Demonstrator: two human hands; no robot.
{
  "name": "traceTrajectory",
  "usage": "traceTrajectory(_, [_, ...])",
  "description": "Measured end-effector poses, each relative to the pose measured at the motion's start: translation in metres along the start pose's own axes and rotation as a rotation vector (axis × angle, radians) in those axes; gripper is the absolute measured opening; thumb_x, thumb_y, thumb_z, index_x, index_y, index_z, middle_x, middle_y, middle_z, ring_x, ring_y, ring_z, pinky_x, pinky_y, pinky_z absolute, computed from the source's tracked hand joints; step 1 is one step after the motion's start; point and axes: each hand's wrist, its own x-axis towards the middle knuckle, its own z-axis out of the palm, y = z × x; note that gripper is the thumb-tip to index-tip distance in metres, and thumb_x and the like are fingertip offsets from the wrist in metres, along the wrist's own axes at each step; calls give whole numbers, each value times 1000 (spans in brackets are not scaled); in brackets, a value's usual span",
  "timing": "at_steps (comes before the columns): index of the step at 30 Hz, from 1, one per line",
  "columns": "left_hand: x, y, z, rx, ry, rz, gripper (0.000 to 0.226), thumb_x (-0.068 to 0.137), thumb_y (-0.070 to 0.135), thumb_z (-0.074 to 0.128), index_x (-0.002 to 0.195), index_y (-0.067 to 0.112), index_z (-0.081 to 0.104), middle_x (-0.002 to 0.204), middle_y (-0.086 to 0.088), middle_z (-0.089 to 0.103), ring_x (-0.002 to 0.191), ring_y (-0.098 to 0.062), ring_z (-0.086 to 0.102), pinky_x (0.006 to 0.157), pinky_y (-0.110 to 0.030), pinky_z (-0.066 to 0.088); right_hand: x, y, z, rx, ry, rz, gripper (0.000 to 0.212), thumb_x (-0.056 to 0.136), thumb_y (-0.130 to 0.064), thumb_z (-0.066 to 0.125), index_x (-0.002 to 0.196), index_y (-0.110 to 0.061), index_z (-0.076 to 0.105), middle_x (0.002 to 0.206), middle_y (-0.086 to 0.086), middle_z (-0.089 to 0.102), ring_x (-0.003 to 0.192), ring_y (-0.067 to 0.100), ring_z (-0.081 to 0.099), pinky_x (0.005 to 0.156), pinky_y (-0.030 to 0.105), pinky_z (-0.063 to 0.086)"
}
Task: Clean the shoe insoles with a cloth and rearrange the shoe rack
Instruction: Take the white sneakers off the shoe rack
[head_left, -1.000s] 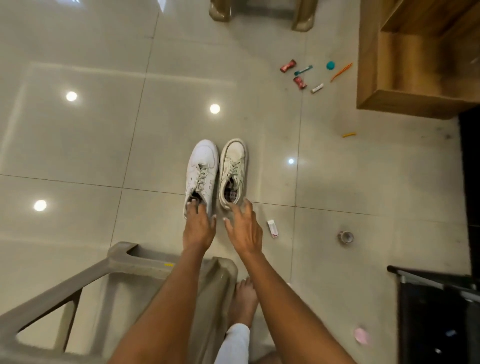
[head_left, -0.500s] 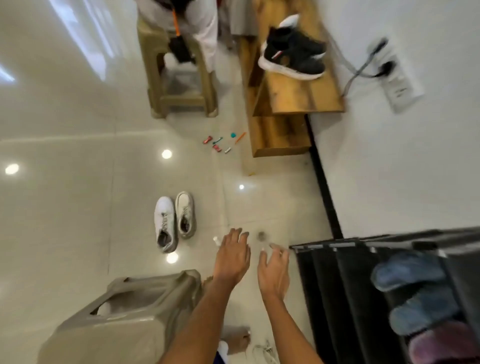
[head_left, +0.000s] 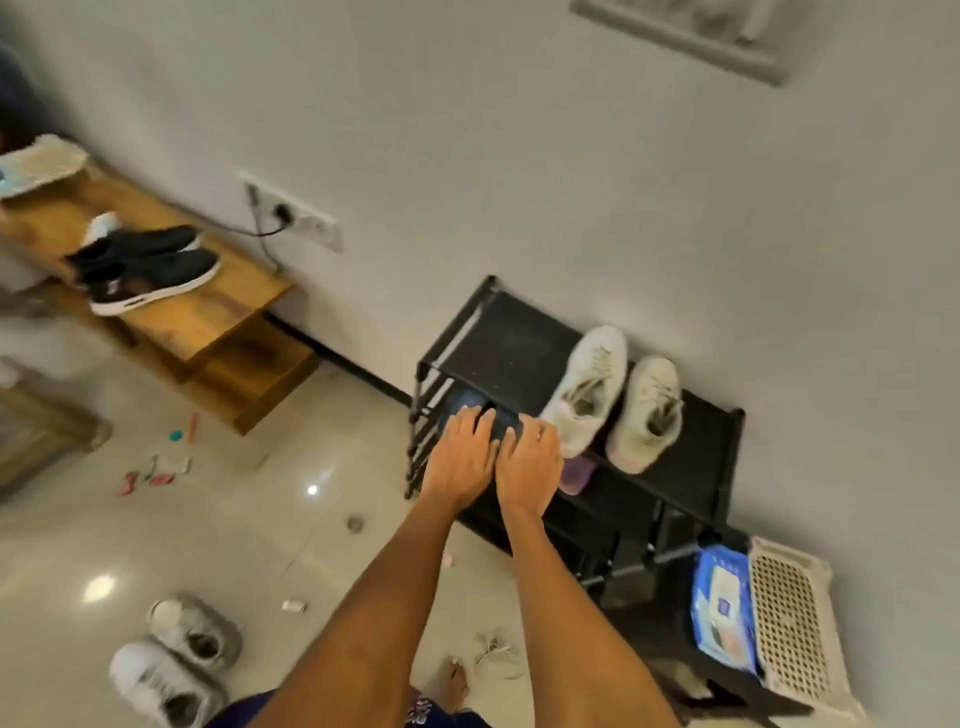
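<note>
Hands (head_left: 491, 457) now at shoe rack (head_left: 691, 478)

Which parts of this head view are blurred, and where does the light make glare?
Head view: motion blur smears the white sneakers on the floor and the edges at far left; the off-white sneakers on the black rack stay fairly sharp; bright lamp reflections glare on the glossy pale floor tiles; the wide lens tilts and bends the white wall.
</note>
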Motion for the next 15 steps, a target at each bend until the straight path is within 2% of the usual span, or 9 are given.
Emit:
traceTrajectory(3, [23,48,6,-27,-24,122,47,100,29,36,142,7,32,146,-13,36,137,-26,31,114,-34,25,17,35,-27,-44,93,85,29,93,-24,48,119,-13,56,122,8,54,110,26,52,88,39,44])
traceTrajectory(7, [46,89,20,-46,-78,164,51,93,29,53,136,10,35,137,-10,40,128,-23,40,105,-30,39,34,71,-45,-79,146,151,31,92,-22,49,121,-15,55,123,8,55,115,26,50,92,40,43])
traceTrajectory(10, [61,102,29,-29,-116,114,58,89,27,59,137,11,32,137,-10,37,125,-23,41,102,-31,41,47,89,-51,-127,132,212,35,91,-24,53,125,-17,50,132,7,49,124,25,44,98,40,41])
traceTrajectory(15, [81,95,47,41,-290,0,46,90,26,58,129,14,37,142,-15,26,120,-29,44,92,-39,49,66,117,-55,-58,30,397,56,92,-20,55,141,-10,29,149,19,23,138,32,25,104,41,39])
